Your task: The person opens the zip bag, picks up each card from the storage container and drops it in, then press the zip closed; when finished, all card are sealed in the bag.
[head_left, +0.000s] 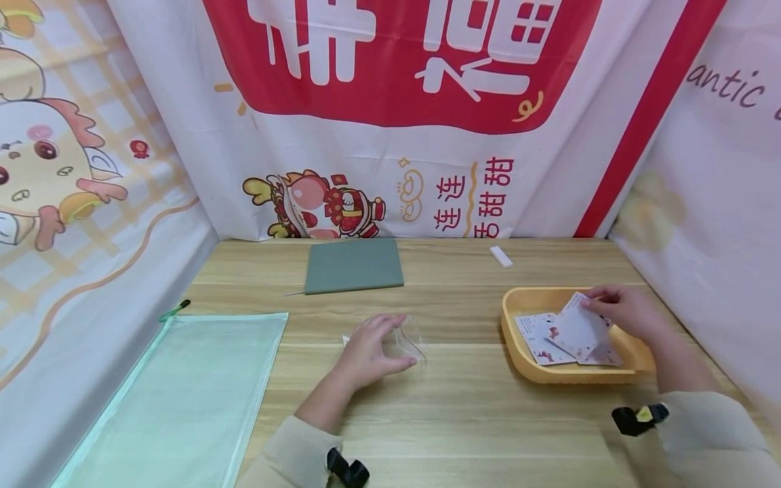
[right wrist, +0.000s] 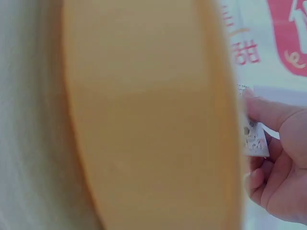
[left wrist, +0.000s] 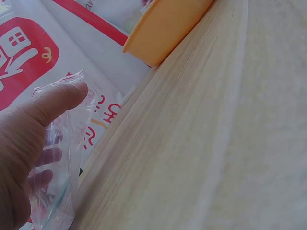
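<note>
My left hand (head_left: 369,350) holds a clear plastic bag (left wrist: 72,129) in the middle of the table. Its thumb lies along the bag's upper edge, and the other fingers show through the film. On the right, my right hand (head_left: 628,313) pinches a white printed card (head_left: 582,332) by its upper edge, over a yellow plastic basket (head_left: 529,369). More such cards (head_left: 535,331) lie in the basket beneath it. The basket's wall (right wrist: 148,120) covers most of the right wrist view and hides part of the card.
A mint-green mesh zipper pouch (head_left: 177,393) lies flat at the left. Toward the back of the table (head_left: 464,420) are a grey-green notebook (head_left: 354,266) and a small white bar (head_left: 502,256). Printed cloth hangs on the left, back and right.
</note>
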{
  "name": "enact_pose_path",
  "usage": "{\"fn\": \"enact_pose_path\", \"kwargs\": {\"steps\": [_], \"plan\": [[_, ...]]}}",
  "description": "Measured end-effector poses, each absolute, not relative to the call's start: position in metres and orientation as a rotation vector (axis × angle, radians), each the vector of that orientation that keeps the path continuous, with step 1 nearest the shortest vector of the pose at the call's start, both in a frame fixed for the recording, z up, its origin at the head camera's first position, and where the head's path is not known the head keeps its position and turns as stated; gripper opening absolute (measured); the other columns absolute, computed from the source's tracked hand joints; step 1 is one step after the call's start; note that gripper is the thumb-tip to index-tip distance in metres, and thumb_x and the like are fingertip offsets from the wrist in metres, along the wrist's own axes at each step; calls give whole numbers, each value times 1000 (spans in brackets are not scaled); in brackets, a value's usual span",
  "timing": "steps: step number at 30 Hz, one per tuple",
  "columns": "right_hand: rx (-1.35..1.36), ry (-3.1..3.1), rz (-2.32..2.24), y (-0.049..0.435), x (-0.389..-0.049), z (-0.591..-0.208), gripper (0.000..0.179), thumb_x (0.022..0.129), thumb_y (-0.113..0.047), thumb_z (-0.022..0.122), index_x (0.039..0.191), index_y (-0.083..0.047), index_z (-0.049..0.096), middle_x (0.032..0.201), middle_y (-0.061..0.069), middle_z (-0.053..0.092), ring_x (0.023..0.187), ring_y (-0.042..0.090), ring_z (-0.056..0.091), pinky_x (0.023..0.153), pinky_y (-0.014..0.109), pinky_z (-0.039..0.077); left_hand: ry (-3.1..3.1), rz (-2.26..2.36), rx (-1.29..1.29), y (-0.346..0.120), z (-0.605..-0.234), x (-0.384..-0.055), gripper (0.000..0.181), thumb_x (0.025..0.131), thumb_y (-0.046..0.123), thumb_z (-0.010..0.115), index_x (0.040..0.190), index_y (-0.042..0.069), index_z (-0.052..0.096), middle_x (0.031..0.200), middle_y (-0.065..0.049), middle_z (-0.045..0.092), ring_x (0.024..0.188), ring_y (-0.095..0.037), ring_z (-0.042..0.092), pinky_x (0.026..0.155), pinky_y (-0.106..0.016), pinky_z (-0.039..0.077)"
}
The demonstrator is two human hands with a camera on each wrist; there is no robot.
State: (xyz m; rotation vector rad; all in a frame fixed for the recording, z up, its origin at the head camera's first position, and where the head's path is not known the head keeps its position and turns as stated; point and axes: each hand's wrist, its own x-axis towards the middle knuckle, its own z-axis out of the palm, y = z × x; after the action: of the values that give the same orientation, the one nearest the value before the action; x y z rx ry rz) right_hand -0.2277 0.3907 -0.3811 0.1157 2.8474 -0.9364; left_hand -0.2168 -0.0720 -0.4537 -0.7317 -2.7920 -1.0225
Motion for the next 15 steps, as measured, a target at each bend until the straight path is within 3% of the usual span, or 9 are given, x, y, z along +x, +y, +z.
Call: {"fn": "enact_pose_path", "kwargs": {"steps": [5, 9, 15], "plan": [[124, 2845, -1047, 381, -220, -367, 61, 98, -47, 53, 137, 0, 52, 127, 26, 55, 103, 31, 51, 74, 22, 50, -2796, -1026, -738, -72, -453, -216, 80, 76, 47, 79, 143, 14, 50, 140, -6, 56, 131, -28, 50, 114, -55, 34], [178, 2885, -1112, 369, -212, -355, 61, 98, -47, 52, 142, -5, 49, 127, 22, 54, 104, 28, 49, 70, 16, 50, -2796, -1031, -740, -73, -453, -216, 79, 76, 47, 79, 143, 14, 51, 140, -6, 56, 131, -29, 50, 113, -55, 34], [300, 2913, -1470, 341, -201, -339, 58, 93, -44, 61, 142, -15, 52, 99, -19, 61, 89, 6, 53, 67, 11, 51, -2783, -1020, -754, -73, -452, -216, 79, 76, 47, 78, 142, 13, 51, 140, -7, 56, 130, -29, 51, 111, -56, 36]]}}
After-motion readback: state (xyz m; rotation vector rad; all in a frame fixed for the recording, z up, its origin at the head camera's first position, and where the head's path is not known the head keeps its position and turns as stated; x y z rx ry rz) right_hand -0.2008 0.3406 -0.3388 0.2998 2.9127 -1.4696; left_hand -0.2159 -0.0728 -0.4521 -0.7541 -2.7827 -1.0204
